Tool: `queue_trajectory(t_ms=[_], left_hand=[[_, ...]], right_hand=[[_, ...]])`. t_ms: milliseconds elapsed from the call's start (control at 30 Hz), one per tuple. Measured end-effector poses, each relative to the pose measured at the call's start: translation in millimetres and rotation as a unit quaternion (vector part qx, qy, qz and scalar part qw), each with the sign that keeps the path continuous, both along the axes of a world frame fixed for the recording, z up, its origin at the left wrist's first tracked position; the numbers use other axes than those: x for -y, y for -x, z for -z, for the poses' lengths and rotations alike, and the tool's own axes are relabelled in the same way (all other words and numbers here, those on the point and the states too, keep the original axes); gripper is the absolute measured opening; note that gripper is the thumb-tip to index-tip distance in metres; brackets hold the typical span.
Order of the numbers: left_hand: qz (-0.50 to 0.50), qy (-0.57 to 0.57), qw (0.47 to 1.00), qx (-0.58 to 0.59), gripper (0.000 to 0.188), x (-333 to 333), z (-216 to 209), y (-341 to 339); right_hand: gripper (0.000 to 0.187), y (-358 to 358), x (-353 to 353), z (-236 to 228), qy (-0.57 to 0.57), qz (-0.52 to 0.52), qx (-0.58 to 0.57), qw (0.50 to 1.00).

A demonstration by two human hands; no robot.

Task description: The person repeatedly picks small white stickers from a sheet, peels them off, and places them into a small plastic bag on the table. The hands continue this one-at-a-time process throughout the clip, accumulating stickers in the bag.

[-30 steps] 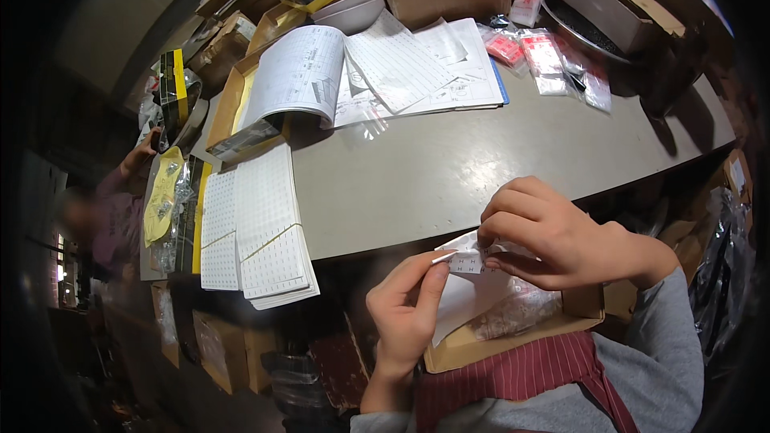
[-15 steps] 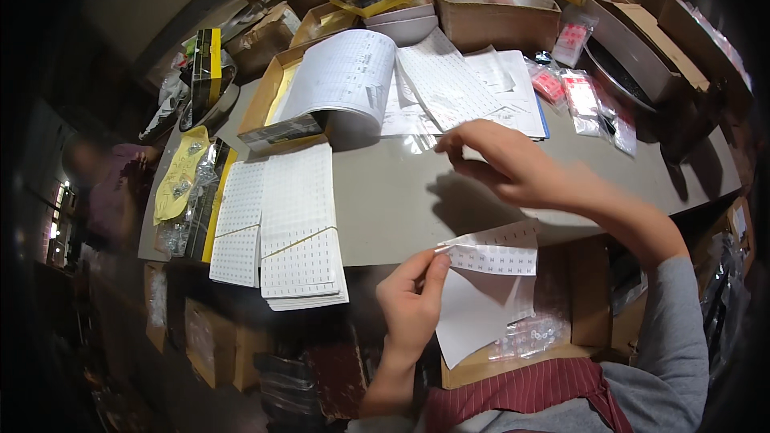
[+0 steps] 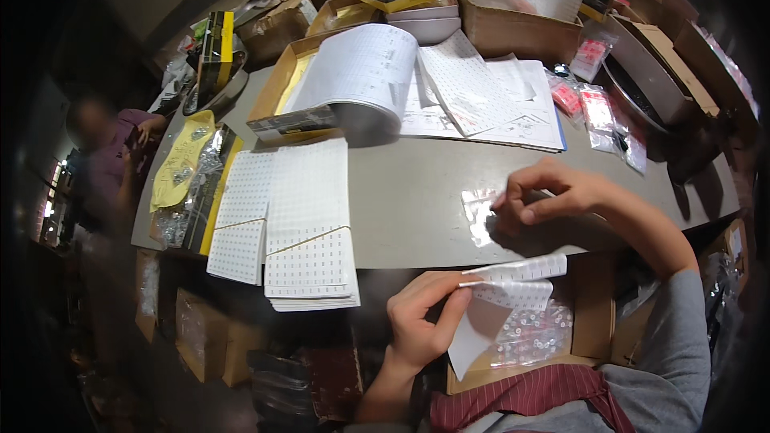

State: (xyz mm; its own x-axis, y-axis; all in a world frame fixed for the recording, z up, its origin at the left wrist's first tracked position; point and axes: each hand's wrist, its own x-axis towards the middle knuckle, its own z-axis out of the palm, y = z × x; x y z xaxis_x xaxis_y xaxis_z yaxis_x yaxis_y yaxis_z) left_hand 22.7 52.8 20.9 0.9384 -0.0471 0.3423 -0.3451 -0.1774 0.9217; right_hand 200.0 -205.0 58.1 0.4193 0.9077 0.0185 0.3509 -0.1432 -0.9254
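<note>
My left hand point(image 3: 425, 317) pinches a white printed label sheet point(image 3: 513, 289) between thumb and forefinger. The sheet hangs folded beyond the table's near edge, its printed strips curling to the right. Over the tabletop, my right hand point(image 3: 552, 192) has its fingers curled, fingertips at the right edge of a small shiny clear plastic bag point(image 3: 479, 220). The exact grip on it is partly in shadow. Below the label sheet, an open cardboard box point(image 3: 592, 321) holds a clear bag of small round white pieces point(image 3: 533, 333).
Left of my hands lie two rubber-banded stacks of printed sheets point(image 3: 309, 216). Behind them stands an open carton point(image 3: 269, 100) with papers curling out. Printed papers point(image 3: 481, 104), red-and-white packets point(image 3: 597, 108) and several boxes point(image 3: 521, 28) line the far side. Another person point(image 3: 116, 152) is at the far left.
My right hand has come nearer and to the right, and the clear bag has slid along the table with it. The label sheet in my left hand has folded over more.
</note>
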Motion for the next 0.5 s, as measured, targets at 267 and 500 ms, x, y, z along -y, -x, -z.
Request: queue_trajectory(t_ms=[267, 500], left_hand=[[0.089, -0.095, 0.975, 0.182, 0.022, 38.7, 1.5, -23.6], [0.08, -0.097, 0.975, 0.181, 0.015, 46.9, 12.8, -31.0]], right_hand=[[0.027, 47.6, -5.2, -34.5, 0.148, 0.125, -0.076, 0.978], [0.024, 33.6, -19.9, 8.2, 0.146, 0.168, 0.2, 0.954]])
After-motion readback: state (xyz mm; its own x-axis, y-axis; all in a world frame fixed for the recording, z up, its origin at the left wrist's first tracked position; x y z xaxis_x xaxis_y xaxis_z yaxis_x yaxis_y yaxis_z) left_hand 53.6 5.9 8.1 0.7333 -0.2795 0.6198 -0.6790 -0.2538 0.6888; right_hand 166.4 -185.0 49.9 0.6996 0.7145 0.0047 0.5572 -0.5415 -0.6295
